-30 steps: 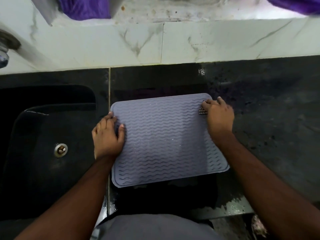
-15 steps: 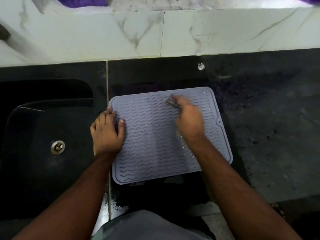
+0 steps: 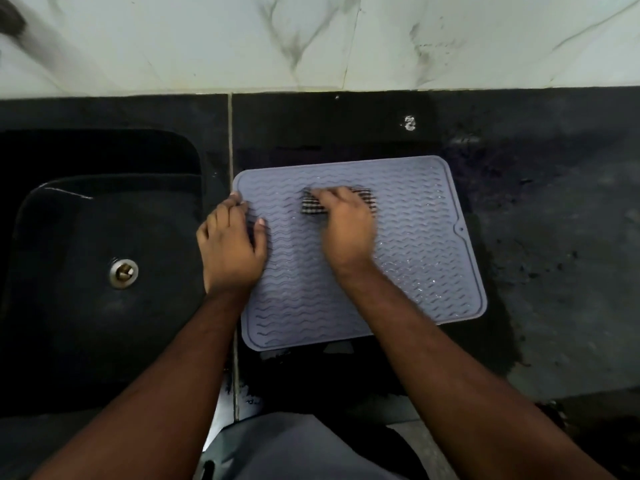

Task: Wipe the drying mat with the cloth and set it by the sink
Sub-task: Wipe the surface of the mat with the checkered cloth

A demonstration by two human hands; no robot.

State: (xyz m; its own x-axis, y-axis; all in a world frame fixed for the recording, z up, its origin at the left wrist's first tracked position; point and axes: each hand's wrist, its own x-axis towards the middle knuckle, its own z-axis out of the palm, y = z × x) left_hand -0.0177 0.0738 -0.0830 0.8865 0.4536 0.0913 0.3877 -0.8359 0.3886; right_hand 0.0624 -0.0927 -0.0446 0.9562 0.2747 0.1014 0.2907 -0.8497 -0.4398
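Grey drying mat (image 3: pixel 408 258) lies flat on the counter (image 3: pixel 554 237), beside the sink (image 3: pixel 69 237). My left hand (image 3: pixel 230 252) presses its edge, fingers together; my right hand (image 3: pixel 346 233) grips the cloth (image 3: pixel 311 206). Overlap strokes; follow the ridges.

drying mat (image 3: pixel 408 258): soft rubbery sheet, looks like silicone; matt grey-lilac; raised wavy ribs all over, smooth raised rim; small glints of wet along ribs on right half.
cloth (image 3: pixel 313 206): woven fabric, dark and light check; blurred, partly under right hand (image 3: pixel 346 230).
counter (image 3: pixel 554 209): dark polished stone, speckled; dull sheen, wet patches around mat.
sink (image 3: pixel 69 271): black basin, matt, smooth; scuffed pale line on upper rim.
drain fitting (image 3: pixel 123 272): bright metal, glossy.
wall tiles (image 3: pixel 311 39): white marble-look, grey veins, smooth, faint gloss.
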